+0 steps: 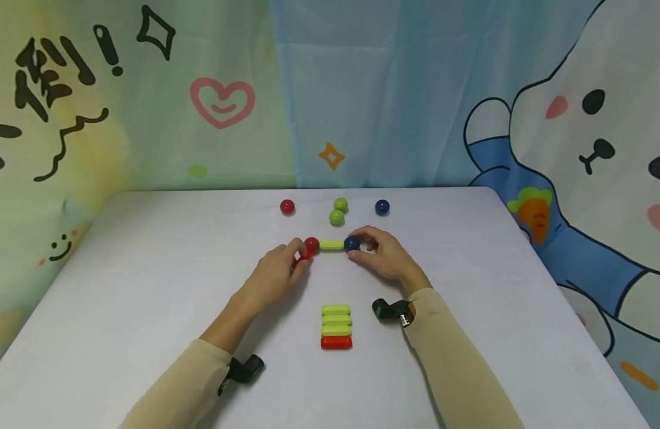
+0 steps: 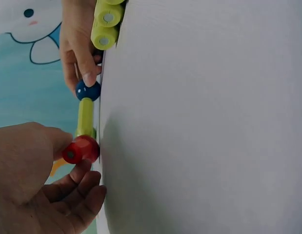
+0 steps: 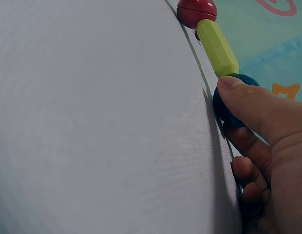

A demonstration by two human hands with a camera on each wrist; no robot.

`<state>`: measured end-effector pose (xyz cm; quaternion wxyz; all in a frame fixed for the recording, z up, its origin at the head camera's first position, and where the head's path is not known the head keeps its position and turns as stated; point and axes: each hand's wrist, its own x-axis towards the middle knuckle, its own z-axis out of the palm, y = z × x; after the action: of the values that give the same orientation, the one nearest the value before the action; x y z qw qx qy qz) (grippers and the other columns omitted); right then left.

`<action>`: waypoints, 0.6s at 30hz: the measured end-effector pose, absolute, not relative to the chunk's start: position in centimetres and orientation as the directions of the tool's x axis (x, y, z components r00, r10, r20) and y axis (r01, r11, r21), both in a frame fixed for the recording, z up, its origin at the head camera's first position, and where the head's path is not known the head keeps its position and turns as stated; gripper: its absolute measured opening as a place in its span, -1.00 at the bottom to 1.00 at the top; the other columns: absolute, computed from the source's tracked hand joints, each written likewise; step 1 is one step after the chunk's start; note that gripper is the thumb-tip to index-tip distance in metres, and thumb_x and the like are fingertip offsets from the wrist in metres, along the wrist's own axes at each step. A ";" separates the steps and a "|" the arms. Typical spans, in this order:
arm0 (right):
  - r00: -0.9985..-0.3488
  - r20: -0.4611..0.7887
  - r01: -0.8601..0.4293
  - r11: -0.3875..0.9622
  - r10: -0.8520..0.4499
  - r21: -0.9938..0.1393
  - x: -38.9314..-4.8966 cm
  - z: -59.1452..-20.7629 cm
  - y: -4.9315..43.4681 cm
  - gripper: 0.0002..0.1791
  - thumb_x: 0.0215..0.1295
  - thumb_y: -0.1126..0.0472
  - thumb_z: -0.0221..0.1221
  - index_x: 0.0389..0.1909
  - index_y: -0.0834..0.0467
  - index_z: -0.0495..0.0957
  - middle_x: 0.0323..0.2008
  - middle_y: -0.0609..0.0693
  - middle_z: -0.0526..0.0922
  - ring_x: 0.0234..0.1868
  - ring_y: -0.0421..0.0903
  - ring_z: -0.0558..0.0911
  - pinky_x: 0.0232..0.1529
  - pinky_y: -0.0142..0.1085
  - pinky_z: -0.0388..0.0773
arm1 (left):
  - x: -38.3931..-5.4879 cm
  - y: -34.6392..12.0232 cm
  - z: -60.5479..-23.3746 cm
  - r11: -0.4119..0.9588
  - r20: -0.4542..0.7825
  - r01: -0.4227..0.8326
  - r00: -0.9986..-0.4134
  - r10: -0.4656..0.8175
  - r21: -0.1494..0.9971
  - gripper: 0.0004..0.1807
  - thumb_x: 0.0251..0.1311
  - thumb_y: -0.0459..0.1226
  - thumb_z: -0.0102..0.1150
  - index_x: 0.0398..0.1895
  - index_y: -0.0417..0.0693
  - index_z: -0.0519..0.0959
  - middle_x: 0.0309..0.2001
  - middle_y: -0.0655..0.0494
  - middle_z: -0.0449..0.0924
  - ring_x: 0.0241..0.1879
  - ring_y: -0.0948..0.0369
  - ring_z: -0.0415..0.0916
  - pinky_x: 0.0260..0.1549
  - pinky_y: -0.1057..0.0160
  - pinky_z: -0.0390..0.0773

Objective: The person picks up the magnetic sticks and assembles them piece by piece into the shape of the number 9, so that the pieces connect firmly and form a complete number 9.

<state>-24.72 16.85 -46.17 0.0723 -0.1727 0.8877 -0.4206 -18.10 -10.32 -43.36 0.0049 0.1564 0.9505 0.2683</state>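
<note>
Basically, lime rod [image 1: 331, 245] lengthwise L–R, L hand [image 1: 275, 273] pinching slanted red rod [image 1: 307, 255], R hand [image 1: 384, 255] pinching blue ball [image 1: 351, 243]

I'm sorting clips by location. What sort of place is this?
Perhaps an indoor play or filming corner: a white table, a pastel cartoon-printed cloth backdrop and toy-like yellow-green and red rods.

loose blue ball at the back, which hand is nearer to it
Right. The right hand is just in front of the loose blue ball; the left hand is farther, front-left of it.
</note>
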 end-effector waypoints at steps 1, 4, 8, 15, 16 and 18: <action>-0.930 0.017 -0.245 0.583 -0.368 -0.775 -24.7 -46.2 16.9 -0.53 0.32 0.08 0.39 0.23 0.01 0.58 0.07 0.03 0.61 -0.05 0.00 0.48 -0.02 -0.15 0.39 | -18.1 -10.3 -43.4 0.807 0.079 0.298 -0.950 0.301 0.511 -0.79 0.41 -0.25 0.22 0.01 0.03 0.45 -0.46 0.08 0.42 -0.43 0.16 0.39 -0.43 0.24 0.42; -0.927 0.017 -0.250 0.584 -0.374 -0.772 -24.6 -46.1 16.9 -0.52 0.33 0.08 0.38 0.24 0.02 0.57 0.08 0.04 0.61 -0.04 0.00 0.48 -0.02 -0.15 0.39 | -18.1 -10.2 -43.3 0.805 0.092 0.307 -0.948 0.304 0.507 -0.83 0.40 -0.25 0.23 -0.07 0.02 0.44 -0.49 0.08 0.40 -0.46 0.16 0.37 -0.47 0.25 0.38; -0.929 0.010 -0.242 0.588 -0.370 -0.772 -24.6 -46.2 16.9 -0.54 0.33 0.07 0.37 0.23 0.01 0.58 0.08 0.03 0.61 -0.05 0.00 0.47 -0.01 -0.15 0.39 | -18.1 -10.2 -43.3 0.794 0.102 0.318 -0.945 0.312 0.517 -0.84 0.39 -0.25 0.24 -0.13 0.02 0.43 -0.50 0.10 0.41 -0.47 0.17 0.38 -0.47 0.26 0.39; -0.927 0.025 -0.258 0.590 -0.373 -0.765 -24.7 -46.2 16.9 -0.53 0.33 0.08 0.38 0.23 0.02 0.58 0.06 0.03 0.60 -0.05 -0.01 0.48 -0.02 -0.14 0.39 | -18.1 -9.8 -43.6 0.763 0.073 0.317 -0.939 0.336 0.563 -0.80 0.37 -0.24 0.28 -0.07 0.03 0.46 -0.43 0.13 0.52 -0.40 0.19 0.46 -0.39 0.27 0.50; -0.928 0.024 -0.256 0.589 -0.372 -0.767 -24.6 -46.2 16.9 -0.53 0.33 0.08 0.38 0.23 0.02 0.58 0.06 0.03 0.60 -0.05 -0.01 0.48 -0.02 -0.14 0.39 | -18.0 -9.8 -43.6 0.760 0.068 0.316 -0.938 0.339 0.569 -0.79 0.36 -0.25 0.28 -0.05 0.04 0.46 -0.41 0.13 0.53 -0.38 0.19 0.47 -0.37 0.27 0.51; -0.927 0.022 -0.255 0.586 -0.374 -0.769 -24.6 -46.2 16.9 -0.53 0.33 0.08 0.38 0.23 0.02 0.57 0.06 0.03 0.60 -0.05 -0.01 0.47 -0.02 -0.14 0.39 | -18.0 -9.6 -43.7 0.757 0.056 0.307 -0.939 0.338 0.577 -0.77 0.35 -0.25 0.29 -0.02 0.04 0.47 -0.37 0.14 0.56 -0.35 0.19 0.49 -0.34 0.27 0.53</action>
<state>-24.63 16.85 -46.23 0.0713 -0.1773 0.8876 -0.4191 -17.96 -9.64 -43.69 0.0256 0.1720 0.9369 0.3033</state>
